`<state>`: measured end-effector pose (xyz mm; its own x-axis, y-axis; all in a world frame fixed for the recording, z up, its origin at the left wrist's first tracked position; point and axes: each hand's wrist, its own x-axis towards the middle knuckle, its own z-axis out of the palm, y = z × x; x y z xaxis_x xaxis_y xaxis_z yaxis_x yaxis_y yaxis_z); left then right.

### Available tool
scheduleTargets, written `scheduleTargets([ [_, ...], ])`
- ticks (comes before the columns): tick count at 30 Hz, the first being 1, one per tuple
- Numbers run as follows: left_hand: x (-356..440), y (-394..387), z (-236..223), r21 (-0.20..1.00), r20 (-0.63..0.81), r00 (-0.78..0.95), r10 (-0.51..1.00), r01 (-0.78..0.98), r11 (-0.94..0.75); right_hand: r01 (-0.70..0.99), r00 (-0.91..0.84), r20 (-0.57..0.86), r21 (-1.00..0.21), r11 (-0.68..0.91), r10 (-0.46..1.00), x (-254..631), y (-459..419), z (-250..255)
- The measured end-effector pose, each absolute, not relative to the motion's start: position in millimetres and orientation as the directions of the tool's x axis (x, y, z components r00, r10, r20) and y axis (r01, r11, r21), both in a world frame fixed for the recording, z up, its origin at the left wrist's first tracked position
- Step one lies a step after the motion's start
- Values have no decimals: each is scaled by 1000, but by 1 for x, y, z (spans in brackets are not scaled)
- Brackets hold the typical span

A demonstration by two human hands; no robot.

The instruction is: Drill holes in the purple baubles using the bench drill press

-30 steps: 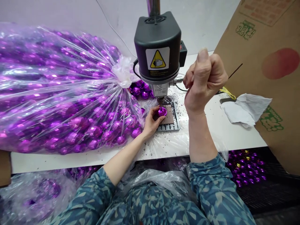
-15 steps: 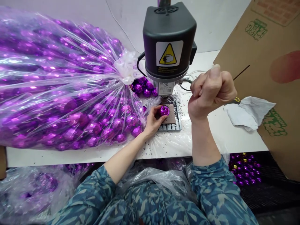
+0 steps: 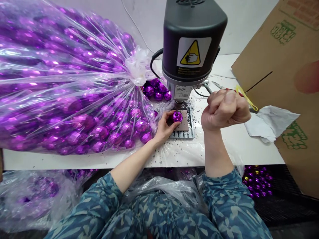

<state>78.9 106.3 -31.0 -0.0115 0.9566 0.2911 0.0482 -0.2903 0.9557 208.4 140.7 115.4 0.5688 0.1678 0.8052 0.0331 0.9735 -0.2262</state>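
My left hand pinches a shiny purple faceted ball between thumb and fingers. The ball rests on a small brown board on the slotted metal base of a drill press. Its chuck is just above and behind the ball; the bit cannot be made out. My right hand is raised as a closed fist to the right of the press head. Whatever it grips is hidden by the fingers.
A big clear bag of purple balls covers the table's left side. Loose balls lie behind the base. Yellow-handled scissors, white paper and a cardboard box are at right. A crate of purple balls sits below. Dark shavings litter the white table.
The view has shifted slightly, so the press head appears further right and scissors now show behind my right fist. My left hand keeps hold of the ball on the board.
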Motion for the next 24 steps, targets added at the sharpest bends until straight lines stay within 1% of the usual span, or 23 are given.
scheduleTargets([
  [5, 80, 106, -30, 956, 293, -18, 956, 37, -292, 7, 557, 817, -184, 983, 149, 210, 144, 110],
  [10, 80, 106, -30, 952, 305, -22, 952, 45, -304, 77, 511, 860, -74, 994, 25, 211, 148, 100],
  [12, 81, 106, -31, 949, 310, -24, 950, 60, -308, 75, 506, 862, -83, 994, 34, 211, 145, 105],
  [13, 81, 107, -31, 949, 308, -25, 951, 69, -306, 69, 512, 857, -112, 991, 62, 210, 144, 111],
  [15, 81, 108, -29, 950, 304, -35, 952, 84, -300, 57, 522, 840, -210, 976, 151, 209, 141, 129],
  [17, 81, 105, -24, 949, 300, -58, 952, 116, -292, 56, 501, 811, -380, 923, 303, 209, 142, 150],
  [18, 81, 101, -20, 945, 302, -74, 950, 151, -289, 54, 479, 798, -441, 896, 365, 210, 144, 159],
  [20, 79, 87, -10, 913, 342, -68, 937, 259, -315, 64, 440, 791, -499, 864, 425, 210, 148, 173],
  [22, 75, 63, -1, 832, 432, 47, 901, 366, -418, 80, 436, 794, -503, 861, 424, 210, 152, 178],
  [23, 72, 47, 3, 779, 464, 155, 872, 396, -485, 88, 441, 796, -498, 862, 415, 209, 152, 179],
  [24, 69, 30, 5, 728, 465, 289, 837, 414, -547, 94, 452, 795, -493, 865, 404, 208, 153, 178],
])
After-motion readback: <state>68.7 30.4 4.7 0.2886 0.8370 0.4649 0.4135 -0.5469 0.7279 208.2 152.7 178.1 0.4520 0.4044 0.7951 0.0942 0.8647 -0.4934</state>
